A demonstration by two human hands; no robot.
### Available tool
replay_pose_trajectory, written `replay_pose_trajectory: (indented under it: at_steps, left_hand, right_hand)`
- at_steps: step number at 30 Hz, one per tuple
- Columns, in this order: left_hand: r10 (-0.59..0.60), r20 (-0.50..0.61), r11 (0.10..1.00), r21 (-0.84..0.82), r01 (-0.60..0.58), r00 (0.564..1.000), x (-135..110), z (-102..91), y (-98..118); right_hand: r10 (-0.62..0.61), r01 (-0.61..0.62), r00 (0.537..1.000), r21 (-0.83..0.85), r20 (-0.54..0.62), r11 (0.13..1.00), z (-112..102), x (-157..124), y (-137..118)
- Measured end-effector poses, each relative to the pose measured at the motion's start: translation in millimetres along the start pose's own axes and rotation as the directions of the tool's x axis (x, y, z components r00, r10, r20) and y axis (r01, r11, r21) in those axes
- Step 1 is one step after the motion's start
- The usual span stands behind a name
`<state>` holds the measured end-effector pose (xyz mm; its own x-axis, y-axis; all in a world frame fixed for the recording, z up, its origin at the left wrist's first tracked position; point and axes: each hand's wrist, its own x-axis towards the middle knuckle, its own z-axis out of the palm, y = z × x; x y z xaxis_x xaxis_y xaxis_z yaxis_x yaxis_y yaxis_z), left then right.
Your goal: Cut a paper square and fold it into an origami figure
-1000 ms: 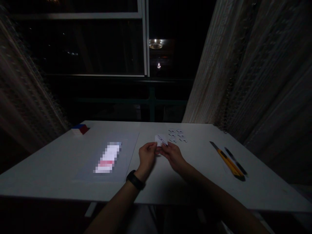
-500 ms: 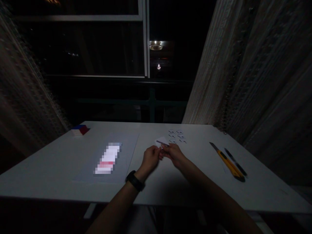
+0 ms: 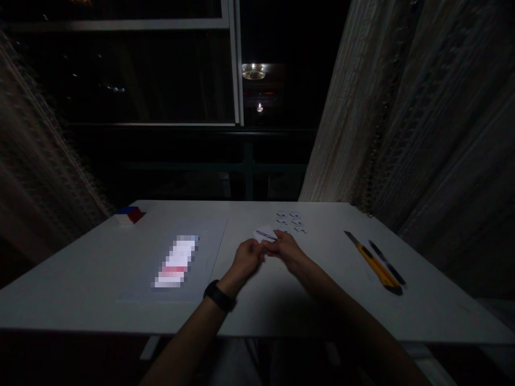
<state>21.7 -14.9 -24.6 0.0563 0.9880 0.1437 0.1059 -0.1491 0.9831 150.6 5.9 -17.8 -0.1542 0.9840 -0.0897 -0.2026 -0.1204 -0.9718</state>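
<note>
Over the middle of the table, my left hand [image 3: 246, 258] and my right hand [image 3: 288, 250] come together at a small white paper piece [image 3: 262, 231]. Both are closed, fingers pinching its near edge. A slim dark shape crosses the paper; whether it is drawn on or a separate thin object, I cannot tell. Just beyond my right hand, several small white paper pieces [image 3: 296, 222] with dark marks lie in rows. A dark watch [image 3: 219, 296] sits on my left wrist.
On the left lies a lit, pixelated phone-like screen [image 3: 177, 262] on a large pale sheet [image 3: 213, 241]. A blue, red and white cube [image 3: 129, 214] rests at the far left. To the right are a yellow box cutter [image 3: 378, 266] and a dark pen [image 3: 386, 261]. Curtains [image 3: 338, 107] flank the window.
The paper in my hands has tilted, with more of its face showing. My right fingers have shifted slightly along its right side. The whole view has moved a little.
</note>
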Motion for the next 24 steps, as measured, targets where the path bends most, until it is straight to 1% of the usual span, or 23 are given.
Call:
replay_pose_trajectory:
  at_steps: [4, 7, 10, 12, 16, 19, 22, 24]
  left_hand:
    - [-0.081, 0.048, 0.987, -0.134, 0.087, 0.996, -3, 1.0, 5]
    - [-0.118, 0.095, 0.977, -0.166, 0.133, 0.988, -5, 1.3, 9]
    - [-0.148, 0.112, 0.972, -0.167, 0.165, 0.983, -7, 1.6, 11]
    - [-0.148, 0.113, 0.972, -0.169, 0.166, 0.983, -7, 1.7, 13]
    - [-0.106, 0.094, 0.980, -0.160, 0.120, 0.990, -7, 2.4, 12]
    - [-0.084, 0.078, 0.986, -0.141, 0.094, 0.993, -5, 3.8, 9]
    - [-0.080, 0.090, 0.983, -0.160, 0.094, 0.993, -5, 5.4, 7]
    - [-0.088, 0.088, 0.979, -0.178, 0.102, 0.992, -6, 6.1, 7]
  right_hand:
    - [-0.021, 0.024, 0.998, 0.054, -0.058, 0.998, 1, 3, 3]
    - [-0.033, 0.037, 0.995, 0.046, -0.091, 0.998, 1, 5, 3]
    - [-0.056, 0.060, 0.990, 0.027, -0.127, 0.998, 2, 4, 1]
    - [-0.063, 0.069, 0.989, 0.039, -0.137, 0.997, 2, 3, 1]
    - [-0.044, 0.060, 0.992, 0.130, -0.118, 0.990, 5, 2, 1]
    - [-0.043, 0.068, 0.989, 0.173, -0.142, 0.983, 6, 2, 2]
    - [-0.040, 0.069, 0.986, 0.175, -0.165, 0.982, 4, 4, 3]
    - [-0.030, 0.065, 0.986, 0.206, -0.166, 0.976, 4, 4, 4]
